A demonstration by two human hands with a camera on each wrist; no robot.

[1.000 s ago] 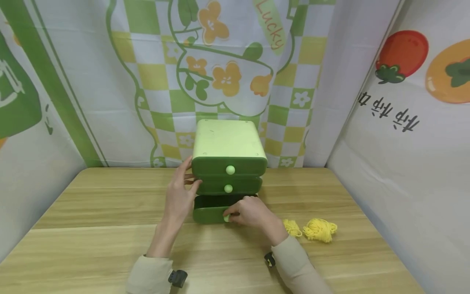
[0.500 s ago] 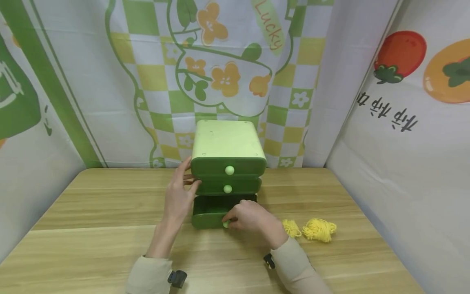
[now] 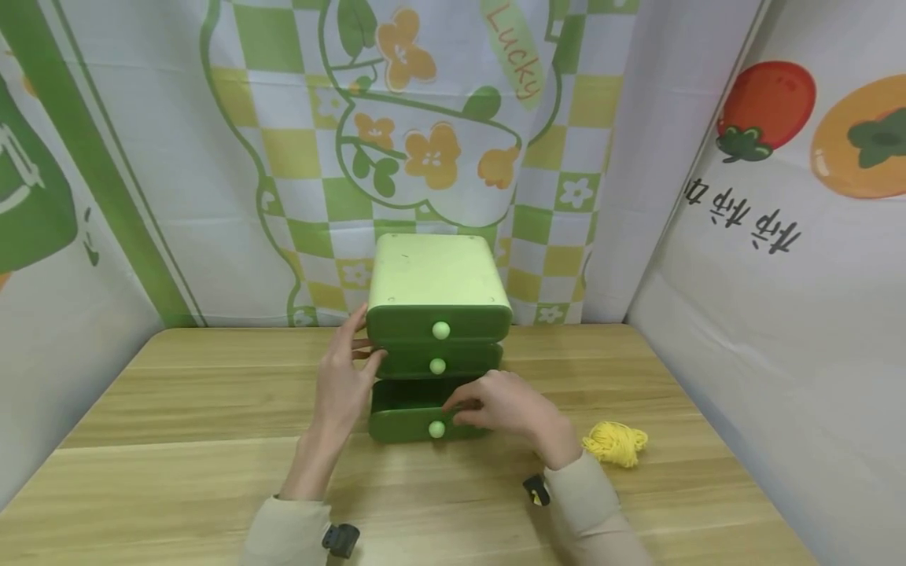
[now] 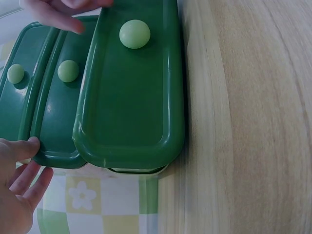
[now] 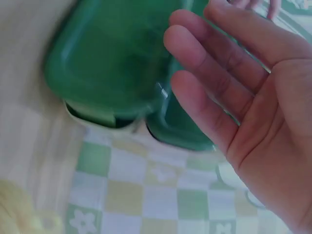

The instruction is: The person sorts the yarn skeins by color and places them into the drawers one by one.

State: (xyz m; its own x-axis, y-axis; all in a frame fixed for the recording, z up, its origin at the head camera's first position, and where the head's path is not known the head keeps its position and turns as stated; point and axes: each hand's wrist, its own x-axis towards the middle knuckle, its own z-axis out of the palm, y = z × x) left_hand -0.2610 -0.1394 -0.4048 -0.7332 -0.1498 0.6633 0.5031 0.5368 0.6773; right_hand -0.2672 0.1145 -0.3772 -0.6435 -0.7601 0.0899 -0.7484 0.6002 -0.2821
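A bundle of yellow yarn (image 3: 616,443) is lying to your right; your right hand (image 3: 511,405), fingers loosely parted, is partly hiding the protruding bottom drawer (image 3: 402,425). Your left hand (image 3: 343,387), fingers spread, is touching the green cabinet (image 3: 439,271), standing on the wooden surface (image 3: 177,440) before a checkered curtain (image 3: 293,153).

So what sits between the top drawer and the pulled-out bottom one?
The middle drawer, with its round light-green knob, as the head view shows.

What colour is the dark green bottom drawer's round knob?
Pale green; the round knob shows best in the left wrist view.
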